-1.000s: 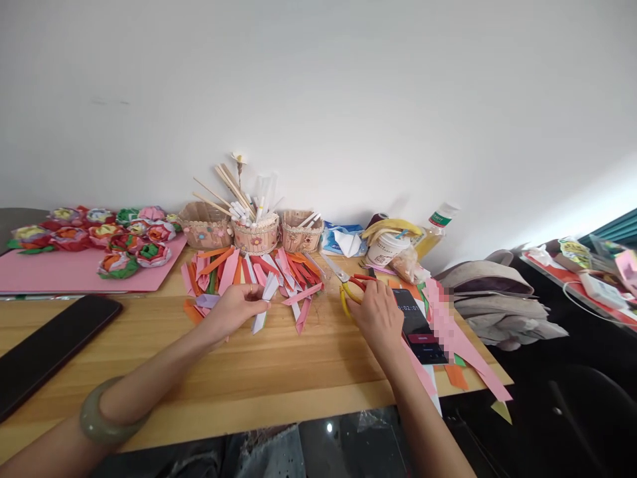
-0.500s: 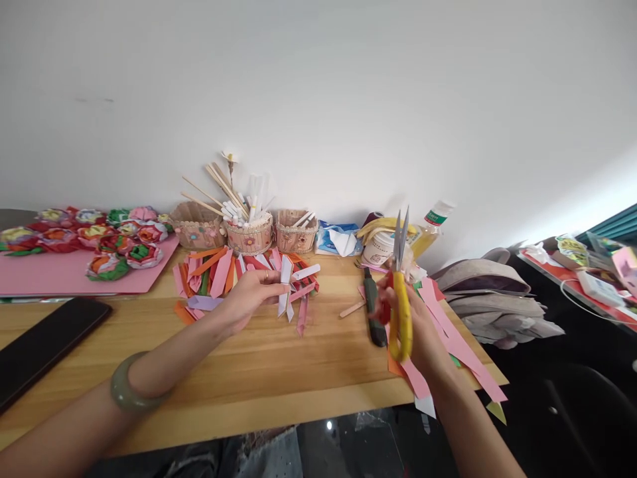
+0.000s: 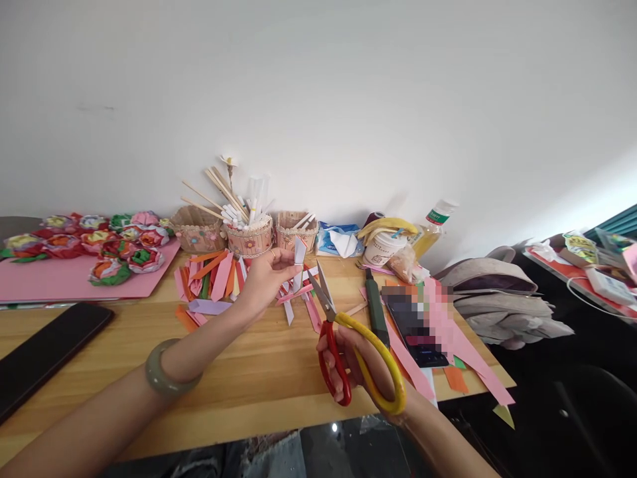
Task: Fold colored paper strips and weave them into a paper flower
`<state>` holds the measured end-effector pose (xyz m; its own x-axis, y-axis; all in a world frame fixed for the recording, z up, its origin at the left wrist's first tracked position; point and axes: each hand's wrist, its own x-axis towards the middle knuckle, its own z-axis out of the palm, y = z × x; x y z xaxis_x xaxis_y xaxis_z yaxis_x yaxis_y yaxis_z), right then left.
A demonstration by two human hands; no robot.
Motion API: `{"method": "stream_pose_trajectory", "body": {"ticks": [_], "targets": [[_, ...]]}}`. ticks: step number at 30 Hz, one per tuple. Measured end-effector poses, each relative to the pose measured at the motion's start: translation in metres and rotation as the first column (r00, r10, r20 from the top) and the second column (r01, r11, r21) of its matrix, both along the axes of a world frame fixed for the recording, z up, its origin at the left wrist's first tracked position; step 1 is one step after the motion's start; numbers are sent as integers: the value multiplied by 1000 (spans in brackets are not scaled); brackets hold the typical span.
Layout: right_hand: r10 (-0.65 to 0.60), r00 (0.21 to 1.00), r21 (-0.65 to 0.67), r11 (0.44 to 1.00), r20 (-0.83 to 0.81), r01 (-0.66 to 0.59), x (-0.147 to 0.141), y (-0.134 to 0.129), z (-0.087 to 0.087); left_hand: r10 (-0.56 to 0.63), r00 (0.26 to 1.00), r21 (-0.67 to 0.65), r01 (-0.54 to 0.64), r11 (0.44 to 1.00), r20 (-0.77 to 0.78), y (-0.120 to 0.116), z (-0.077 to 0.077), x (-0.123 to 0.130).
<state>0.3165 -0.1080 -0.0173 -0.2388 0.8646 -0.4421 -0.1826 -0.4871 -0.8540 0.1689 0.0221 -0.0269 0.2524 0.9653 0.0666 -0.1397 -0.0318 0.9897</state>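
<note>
Between its thumb and fingers, my left hand (image 3: 271, 275) pinches a folded white paper strip (image 3: 299, 252) above the heap of strips. My right hand (image 3: 351, 362) has its fingers through the handles of the scissors (image 3: 328, 312), one handle red and one yellow. The scissor blades are parted and point up and left, close to the lower right of the held strip. Folded strips (image 3: 219, 275) in pink, orange, white and purple lie on the wooden table (image 3: 223, 372) behind and around my left hand.
Three woven baskets (image 3: 249, 239) stand along the wall, with a tissue pack (image 3: 338, 240), cup (image 3: 381, 249) and bottle (image 3: 432, 226) rightward. Paper flowers (image 3: 109, 249) and a black case (image 3: 54, 352) are left. A dark green tool (image 3: 375, 305) and a phone (image 3: 413, 325) lie right.
My right hand has brought the scissors down and left, with their blades now wider apart. My left hand has moved slightly right and up with the strip. The phone now shows.
</note>
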Motion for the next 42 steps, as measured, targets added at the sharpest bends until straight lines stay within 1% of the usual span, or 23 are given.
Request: {"method": "stream_pose_trajectory", "body": {"ticks": [3,6,11,14,18,21,23,24,25,26,27,28,29,30,32,33,35,37,38,39,40,41,42], "targets": [[-35,999,11,999,19,35,-1,6,-1,-35,999,33,35,999,-15,-1,0,6],[-64,997,53,997,42,62,-2,13,-4,-69,997,25,70,997,-33,-4,1,12],[-103,993,109,989,62,96,-4,20,-7,-91,995,5,91,996,-41,-5,0,19],[-129,990,113,986,48,123,-3,22,-14,-85,995,-3,85,996,-52,-4,-2,21],[-133,990,85,988,52,128,0,25,-25,-91,996,-15,91,996,-22,-2,-4,25],[-131,981,112,987,142,116,3,27,-27,-107,994,-37,108,993,30,0,-6,26],[-180,945,175,975,273,135,9,30,-24,-128,987,-71,135,988,94,2,-7,24],[-228,898,217,964,377,154,14,32,-23,-136,982,-94,150,984,133,2,-6,21],[-274,814,261,953,512,156,19,36,-22,-145,974,-122,167,978,172,2,-6,18],[-308,673,311,943,673,120,24,39,-22,-154,966,-154,187,970,207,2,-5,15],[-330,484,337,939,810,76,29,43,-23,-160,958,-189,208,960,238,1,-4,11],[-318,319,324,945,893,35,34,46,-24,-166,950,-222,227,948,266,0,-3,7],[-309,206,320,947,928,-23,36,49,-27,-169,941,-249,246,937,292,-1,-2,3],[-304,128,315,946,944,-81,38,52,-31,-169,932,-270,261,927,320,-2,-1,-1],[-308,25,307,935,951,-175,36,56,-39,-162,917,-302,281,911,364,-3,0,-9],[-308,-27,296,933,951,-204,34,58,-42,-160,912,-312,288,905,379,-3,0,-12],[-290,-160,249,939,944,-238,27,58,-45,-161,903,-318,300,899,399,-3,0,-19],[-257,-308,186,953,916,-240,20,57,-43,-154,894,-307,300,903,420,-1,1,-26],[-248,-371,168,957,895,-236,17,56,-39,-143,891,-305,293,906,431,0,1,-30],[-257,-414,168,957,873,-238,14,55,-34,-126,889,-306,281,909,441,1,1,-33],[-290,-431,194,948,855,-253,10,55,-28,-107,887,-312,268,912,449,2,1,-36],[-359,-403,249,921,842,-301,6,55,-22,-93,886,-320,260,911,455,2,1,-38],[-457,-316,331,864,832,-379,1,55,-16,-85,884,-327,258,909,460,3,1,-41]]}}
